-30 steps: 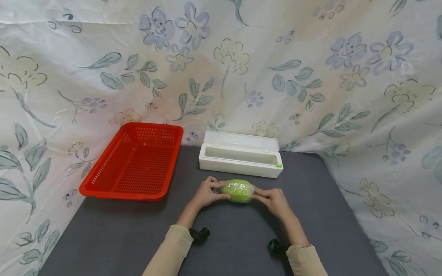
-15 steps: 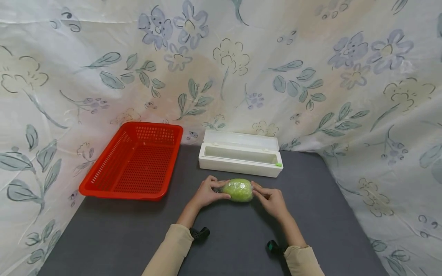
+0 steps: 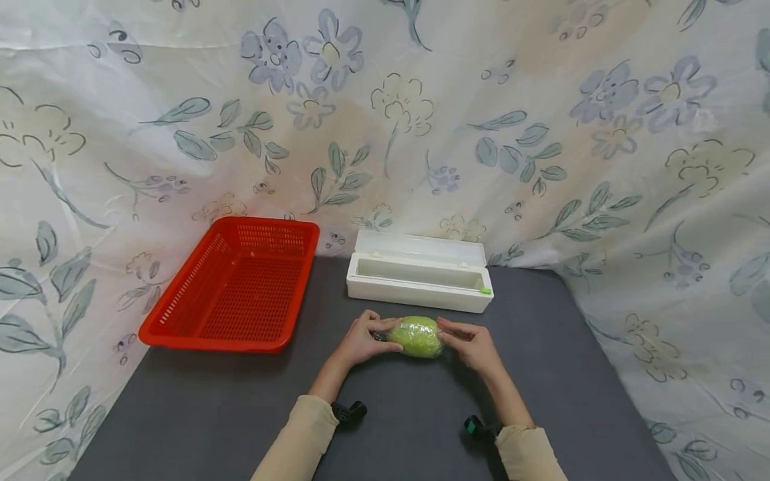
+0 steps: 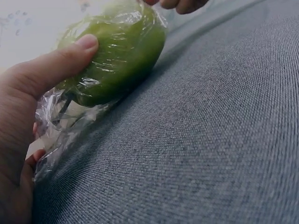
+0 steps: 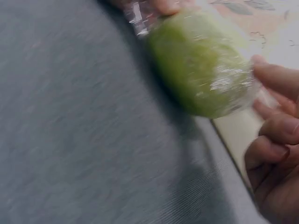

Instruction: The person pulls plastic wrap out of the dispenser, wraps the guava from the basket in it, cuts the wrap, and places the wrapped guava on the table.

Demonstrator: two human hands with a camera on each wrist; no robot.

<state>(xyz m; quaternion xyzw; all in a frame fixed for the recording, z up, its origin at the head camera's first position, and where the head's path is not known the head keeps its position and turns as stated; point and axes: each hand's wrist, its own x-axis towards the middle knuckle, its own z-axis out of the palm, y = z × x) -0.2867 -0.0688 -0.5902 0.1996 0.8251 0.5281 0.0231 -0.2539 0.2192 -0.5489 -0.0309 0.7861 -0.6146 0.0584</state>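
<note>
A rounded green fruit (image 3: 418,337) wrapped in clear cling film lies sideways just over the grey tabletop, between both hands. At its left end my left hand (image 3: 364,339) grips it, with the thumb (image 4: 79,53) along the near side. Loose, crumpled film (image 4: 60,126) and a dark stem-like piece show by the left palm. My right hand (image 3: 474,344) holds the wrapped right end between thumb and forefinger. In the right wrist view, one fingertip (image 5: 259,65) meets the film while the lower fingers curl in.
Behind the hands stands a long white box (image 3: 415,292), its lid (image 3: 421,246) raised and a small green piece (image 3: 484,290) at its right corner. A red plastic basket (image 3: 210,345) sits at the back left. Floral cloth (image 3: 385,133) encloses the table (image 3: 415,427).
My right fingertips have shifted slightly about the fruit's right end. The left hand keeps its grip, and the fruit stays in nearly the same place.
</note>
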